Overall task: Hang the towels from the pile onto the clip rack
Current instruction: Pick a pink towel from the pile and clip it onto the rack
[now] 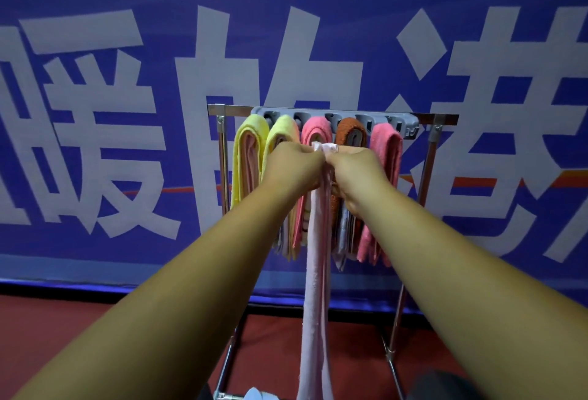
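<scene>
A grey clip rack [331, 114] is fixed on the top bar of a metal stand [221, 157]. Several towels hang from it: two yellow ones [246, 151], a pink one [315, 130], an orange one [351, 130] and another pink one [386, 148] at the right. A long pale pink towel [313, 272] hangs straight down in front of them. My left hand [294, 167] and my right hand [359, 173] both pinch its top edge, side by side, just below the rack. The pile is out of sight.
A blue banner with large white characters [127, 113] covers the wall behind the stand. The floor [95, 329] is red. The stand's lower legs [393, 352] reach toward me at the bottom of the view.
</scene>
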`<act>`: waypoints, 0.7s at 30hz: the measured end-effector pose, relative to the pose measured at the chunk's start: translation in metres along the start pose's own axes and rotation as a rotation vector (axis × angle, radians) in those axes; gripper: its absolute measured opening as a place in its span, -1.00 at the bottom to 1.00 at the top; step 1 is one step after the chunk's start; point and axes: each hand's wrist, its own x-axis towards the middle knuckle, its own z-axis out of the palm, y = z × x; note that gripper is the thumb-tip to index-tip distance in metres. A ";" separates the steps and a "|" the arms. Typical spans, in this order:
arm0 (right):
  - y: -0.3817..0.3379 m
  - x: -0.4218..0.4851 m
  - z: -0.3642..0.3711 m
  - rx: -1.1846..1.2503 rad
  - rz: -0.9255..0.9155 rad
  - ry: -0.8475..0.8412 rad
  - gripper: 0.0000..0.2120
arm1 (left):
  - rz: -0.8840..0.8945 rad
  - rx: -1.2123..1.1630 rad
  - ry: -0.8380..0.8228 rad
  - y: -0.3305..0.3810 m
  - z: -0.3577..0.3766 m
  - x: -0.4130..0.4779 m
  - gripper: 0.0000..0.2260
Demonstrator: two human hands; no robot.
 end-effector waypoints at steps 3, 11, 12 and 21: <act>0.007 0.007 -0.005 -0.086 -0.061 -0.016 -0.74 | 0.044 0.118 -0.056 0.001 0.005 0.002 -0.79; 0.014 0.007 -0.009 0.071 -0.037 -0.170 -0.70 | 0.161 0.062 0.072 -0.018 0.010 0.007 -0.77; 0.015 0.008 -0.010 0.112 -0.014 -0.187 -0.67 | 0.172 0.067 0.107 -0.020 0.010 0.007 -0.74; 0.014 0.005 -0.011 0.252 0.047 -0.098 -0.83 | 0.200 0.151 0.196 -0.022 0.004 0.000 -0.55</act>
